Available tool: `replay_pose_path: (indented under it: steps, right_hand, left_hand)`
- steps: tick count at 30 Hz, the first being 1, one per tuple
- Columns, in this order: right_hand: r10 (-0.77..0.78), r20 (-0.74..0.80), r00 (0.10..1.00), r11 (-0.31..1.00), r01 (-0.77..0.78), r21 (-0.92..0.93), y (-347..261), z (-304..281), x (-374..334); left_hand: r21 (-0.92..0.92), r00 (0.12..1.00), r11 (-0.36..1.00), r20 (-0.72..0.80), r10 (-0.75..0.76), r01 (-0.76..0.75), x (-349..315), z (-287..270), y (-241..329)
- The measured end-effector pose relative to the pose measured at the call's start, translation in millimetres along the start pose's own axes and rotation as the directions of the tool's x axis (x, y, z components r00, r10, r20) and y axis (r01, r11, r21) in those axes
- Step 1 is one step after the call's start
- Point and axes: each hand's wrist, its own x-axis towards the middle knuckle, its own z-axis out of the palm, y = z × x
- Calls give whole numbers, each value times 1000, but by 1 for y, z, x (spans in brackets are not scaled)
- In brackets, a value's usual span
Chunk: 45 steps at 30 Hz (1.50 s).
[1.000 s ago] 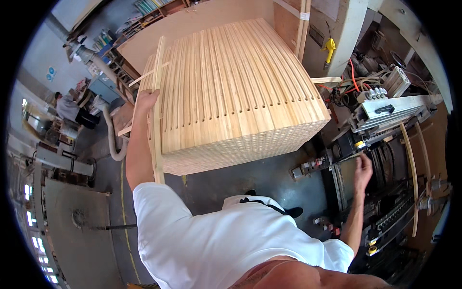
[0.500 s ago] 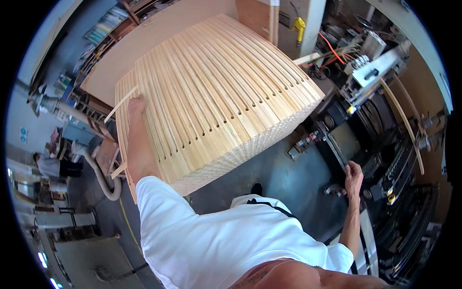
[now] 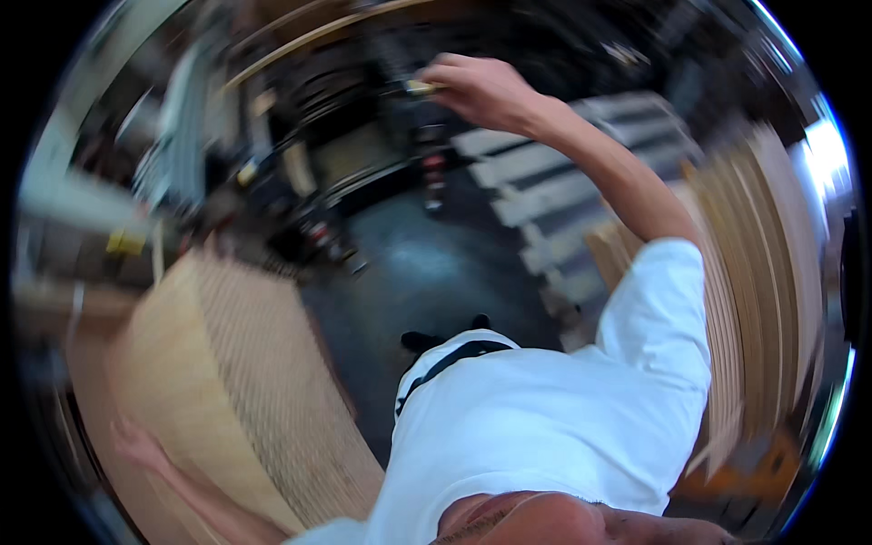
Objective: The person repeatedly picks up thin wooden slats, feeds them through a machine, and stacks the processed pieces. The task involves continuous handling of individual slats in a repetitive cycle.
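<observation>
Standing with my hands well apart, I have my left hand out over the pale top of the large wood stack, toward its left edge; it is too blurred for me to tell whether the fingers grip or touch anything. That stack lies at my left, its textured end face turned toward the dark floor in the middle. My right hand is raised before the dark machine, fingers curled, with a small yellowish piece right at their tips; I cannot tell whether they hold it. A long wooden strip crosses the machine near the top, and pale slats show behind my forearm. More boards stand at my right, beyond my white sleeve.
</observation>
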Motion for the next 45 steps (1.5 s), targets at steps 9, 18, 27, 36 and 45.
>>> replay_pose_path:
  steps: [9, 18, 27, 36, 45]
  right_hand:
    - [676, -69, 734, 598, -601, -531, 43, -221, -261]
    - [759, -611, 223, -322, -688, -651, -16, -346, -604]
    - [783, -560, 271, -181, -762, -621, -39, -348, -614]
    - [646, -402, 650, 130, -612, -781, 0, -308, -475]
    - [636, -246, 732, 475, -622, -622, 34, -192, -257]
  left_hand:
    - [-909, 782, 339, 22, 622, -244, -43, -22, 477]
    - [-987, 420, 97, 142, 896, 126, -199, 14, 657]
    - [-940, 314, 339, 315, 896, -25, -222, 34, 669]
    - [-879, 479, 459, 459, 748, 125, -156, 199, 634]
    - [-695, 608, 713, 525, 595, -98, 0, 344, 706]
